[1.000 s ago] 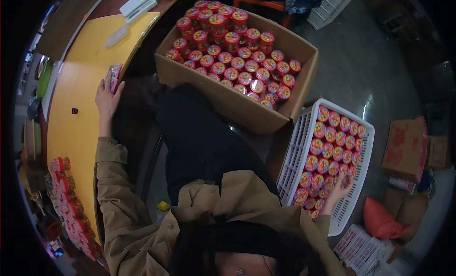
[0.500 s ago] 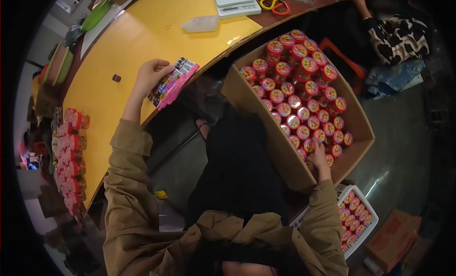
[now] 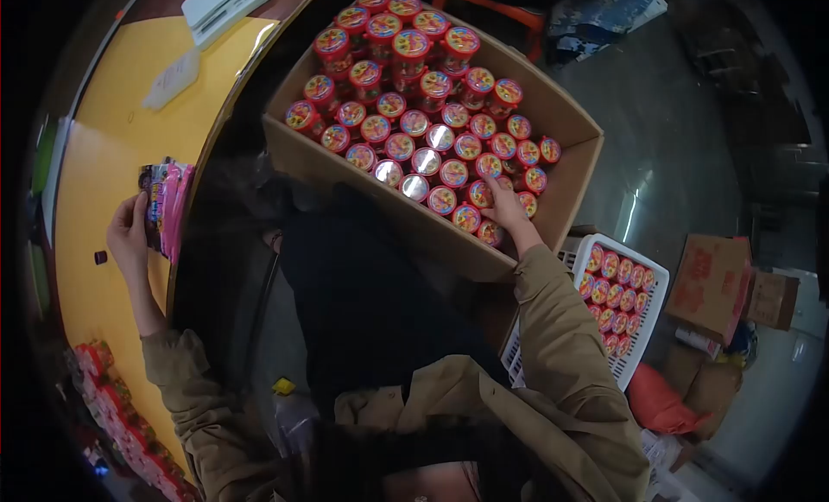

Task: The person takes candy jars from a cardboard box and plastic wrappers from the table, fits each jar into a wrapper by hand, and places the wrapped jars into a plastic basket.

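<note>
At the table's edge my left hand (image 3: 129,230) has its thumb and fingers closed on the near side of a stack of pink printed packets (image 3: 175,204). My right hand (image 3: 509,210) reaches down into a cardboard box (image 3: 557,187), its fingers curled round a red-lidded jar among many others. The jars (image 3: 453,174) stand upright with round printed lids, some higher than the rest at the far end. My right fingertips are partly hidden between the lids.
On the yellow table (image 3: 104,156) lie a clear bottle (image 3: 175,79), a white scale (image 3: 226,9) and a small dark cap (image 3: 101,257). Rows of red-lidded jars (image 3: 129,424) line its near left. A white basket (image 3: 652,316) of jars and cartons (image 3: 708,286) are at right.
The view has turned right, so table and box sit further left. My left hand still has the packets, now lower against the table edge. My right hand stays among the jars.
</note>
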Tool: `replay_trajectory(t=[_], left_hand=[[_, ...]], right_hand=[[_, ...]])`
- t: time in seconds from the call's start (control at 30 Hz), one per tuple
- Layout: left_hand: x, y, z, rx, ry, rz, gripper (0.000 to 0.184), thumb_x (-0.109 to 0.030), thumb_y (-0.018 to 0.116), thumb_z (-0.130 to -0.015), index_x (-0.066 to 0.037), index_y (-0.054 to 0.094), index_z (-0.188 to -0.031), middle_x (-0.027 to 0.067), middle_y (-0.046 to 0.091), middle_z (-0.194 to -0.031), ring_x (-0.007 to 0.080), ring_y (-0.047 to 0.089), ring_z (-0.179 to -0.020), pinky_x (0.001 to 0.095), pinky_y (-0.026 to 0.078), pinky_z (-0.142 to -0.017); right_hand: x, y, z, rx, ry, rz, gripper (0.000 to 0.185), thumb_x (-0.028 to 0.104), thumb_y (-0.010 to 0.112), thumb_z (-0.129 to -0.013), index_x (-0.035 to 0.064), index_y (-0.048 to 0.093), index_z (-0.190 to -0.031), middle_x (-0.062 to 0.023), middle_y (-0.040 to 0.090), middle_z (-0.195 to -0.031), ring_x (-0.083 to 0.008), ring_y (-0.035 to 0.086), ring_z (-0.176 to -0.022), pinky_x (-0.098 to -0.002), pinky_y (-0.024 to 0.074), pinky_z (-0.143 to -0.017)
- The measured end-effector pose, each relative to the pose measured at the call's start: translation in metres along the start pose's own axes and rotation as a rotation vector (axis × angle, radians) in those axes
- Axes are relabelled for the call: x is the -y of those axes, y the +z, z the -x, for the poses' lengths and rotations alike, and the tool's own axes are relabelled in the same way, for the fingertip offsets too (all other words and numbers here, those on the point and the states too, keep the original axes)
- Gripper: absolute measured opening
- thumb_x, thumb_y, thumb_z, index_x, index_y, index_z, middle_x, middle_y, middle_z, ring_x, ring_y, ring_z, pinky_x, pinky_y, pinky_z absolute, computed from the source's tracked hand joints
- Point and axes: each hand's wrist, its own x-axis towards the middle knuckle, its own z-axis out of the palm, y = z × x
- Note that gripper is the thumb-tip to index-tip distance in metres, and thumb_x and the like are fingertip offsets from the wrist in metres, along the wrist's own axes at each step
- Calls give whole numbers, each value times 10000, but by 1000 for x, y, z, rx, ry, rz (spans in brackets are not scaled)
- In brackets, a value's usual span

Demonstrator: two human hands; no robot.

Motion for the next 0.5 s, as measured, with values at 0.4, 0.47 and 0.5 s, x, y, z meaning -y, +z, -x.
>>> replay_trajectory(t=[0.4, 0.47, 0.5], left_hand=[[-4, 11, 9, -56, 105, 24, 161, -105, 621, -852, 47, 641, -901, 21, 598, -799, 63, 512, -656, 190, 407, -613], [-1, 18, 9, -151, 313, -8, 167, -110, 605, -865, 49, 640, -900, 14, 587, -774, 61, 494, -633, 196, 394, -582], [0, 17, 9, -182, 344, -102, 170, -111, 588, -875, 46, 641, -913, 12, 562, -743, 64, 473, -613, 202, 380, -564]], right_hand=[[-7, 21, -6, -138, 307, -320, 846, 249, 797, -569, 53, 373, -1275, -237, 468, -1208, -346, 465, -1146, -373, 412, -935], [6, 12, -7, -194, 432, -350, 883, 385, 773, -586, -1, 360, -1264, -242, 481, -1201, -348, 480, -1131, -377, 421, -922], [8, 11, -7, -242, 560, -377, 957, 521, 749, -603, -55, 347, -1253, -247, 493, -1195, -349, 494, -1117, -381, 431, -910]])
